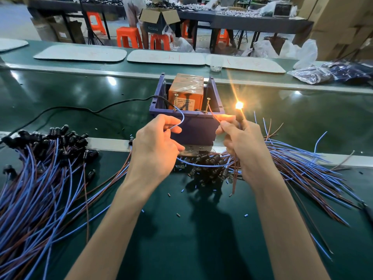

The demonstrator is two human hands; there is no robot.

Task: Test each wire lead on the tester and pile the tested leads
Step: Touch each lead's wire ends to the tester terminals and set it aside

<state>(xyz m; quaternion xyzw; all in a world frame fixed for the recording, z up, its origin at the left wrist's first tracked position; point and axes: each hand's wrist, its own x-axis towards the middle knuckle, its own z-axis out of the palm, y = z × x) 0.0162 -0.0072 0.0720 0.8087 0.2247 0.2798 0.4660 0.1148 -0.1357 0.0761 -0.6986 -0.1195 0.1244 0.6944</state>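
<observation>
My bench [181, 239] is a green belt crossed by a metal rail [109, 143]. The purple box [193, 126] stands just behind the rail, straight ahead of me, and a black cable [60, 110] runs from it across the belt to my left. The left pile [40, 188] of blue-and-brown leads lies fanned over the near belt and the rail, the right pile [302, 172] lies likewise on my right, cut sleeve bits [177, 214] are scattered between them, and the far belt carries white mats [80, 54], a clear cup [216, 64] and plastic bags [314, 74].
</observation>
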